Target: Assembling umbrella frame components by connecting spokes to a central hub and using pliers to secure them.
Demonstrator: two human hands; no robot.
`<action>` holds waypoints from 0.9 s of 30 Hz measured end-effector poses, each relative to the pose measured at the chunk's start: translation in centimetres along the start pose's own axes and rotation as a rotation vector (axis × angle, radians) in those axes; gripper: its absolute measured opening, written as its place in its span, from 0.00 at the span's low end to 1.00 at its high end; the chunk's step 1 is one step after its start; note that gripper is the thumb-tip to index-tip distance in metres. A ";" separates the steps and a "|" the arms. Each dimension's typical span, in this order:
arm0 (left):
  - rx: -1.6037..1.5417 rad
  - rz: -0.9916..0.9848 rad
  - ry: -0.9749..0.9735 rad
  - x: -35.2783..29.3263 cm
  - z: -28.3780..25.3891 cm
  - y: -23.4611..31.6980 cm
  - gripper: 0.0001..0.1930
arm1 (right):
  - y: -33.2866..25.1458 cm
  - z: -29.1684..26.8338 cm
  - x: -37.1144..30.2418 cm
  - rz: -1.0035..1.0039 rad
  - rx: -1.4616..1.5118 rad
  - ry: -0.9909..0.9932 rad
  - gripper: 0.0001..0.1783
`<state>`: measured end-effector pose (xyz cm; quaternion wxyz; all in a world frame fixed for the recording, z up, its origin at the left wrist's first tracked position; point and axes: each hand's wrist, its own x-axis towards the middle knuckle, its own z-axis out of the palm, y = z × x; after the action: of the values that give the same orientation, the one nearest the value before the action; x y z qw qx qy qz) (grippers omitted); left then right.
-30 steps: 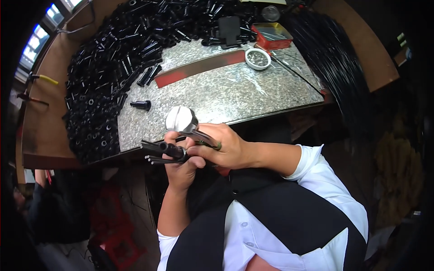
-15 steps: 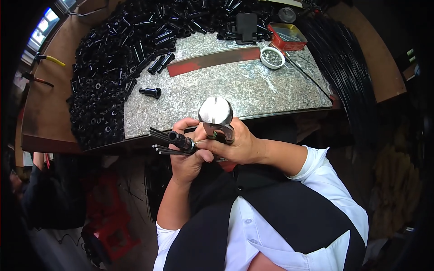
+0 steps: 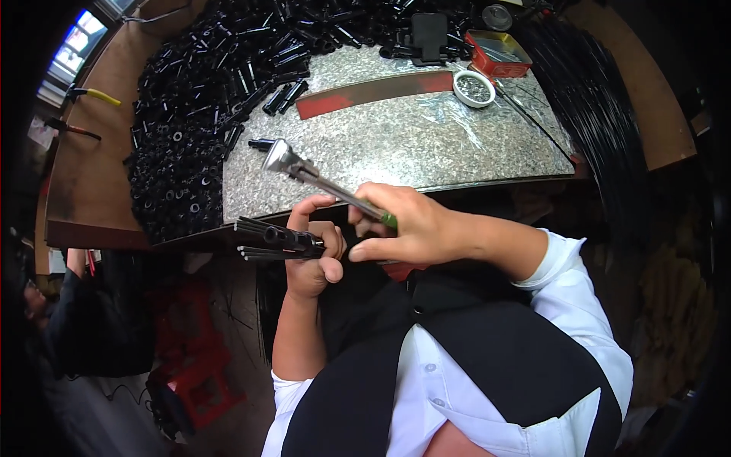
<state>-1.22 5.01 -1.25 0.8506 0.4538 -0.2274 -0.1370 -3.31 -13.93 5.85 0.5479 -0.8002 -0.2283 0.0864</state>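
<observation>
My left hand (image 3: pixel 311 247) is closed around several thin black rods (image 3: pixel 257 254) and a black tubular fitting (image 3: pixel 282 237), whose open end points left. My right hand (image 3: pixel 411 225) grips a hammer (image 3: pixel 339 190) by its green-ended handle. The hammer's shiny metal head (image 3: pixel 280 156) is tilted up and left, above the table's front part. My right thumb points toward the left hand, with a small gap between the two hands. Just behind the hammer head lies a similar black fitting (image 3: pixel 260 143), partly covered by it.
Black fittings (image 3: pixel 190 114) are heaped on the left and back of the speckled tabletop (image 3: pixel 365 141). Behind my hands lie a curved red-and-dark strip (image 3: pixel 373 93), a white bowl (image 3: pixel 459 99) of small metal bits and a red tin (image 3: pixel 506 68). Long black rods (image 3: pixel 590 99) drape over the right side.
The hammer has swung from upright between my hands to a leftward tilt. My right hand has drawn away from the fitting, to the right. The left hand keeps its hold.
</observation>
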 end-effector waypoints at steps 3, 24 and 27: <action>-0.031 0.030 -0.003 -0.4 -1.4 0.5 0.43 | -0.6 -2.1 -1.2 0.212 -0.117 -0.192 0.23; 0.119 -0.171 -0.009 -1.2 -1.8 0.3 0.37 | 0.0 -2.0 -4.8 -0.334 -1.165 0.182 0.32; 0.138 -0.161 -0.002 -1.1 -1.5 0.2 0.36 | 0.2 -2.0 -4.9 -0.349 -1.180 0.205 0.31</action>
<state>-1.41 6.68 -2.17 0.8033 0.5280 -0.1999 -0.1895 -6.78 -17.87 5.93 0.0385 -0.9232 -0.3112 -0.2223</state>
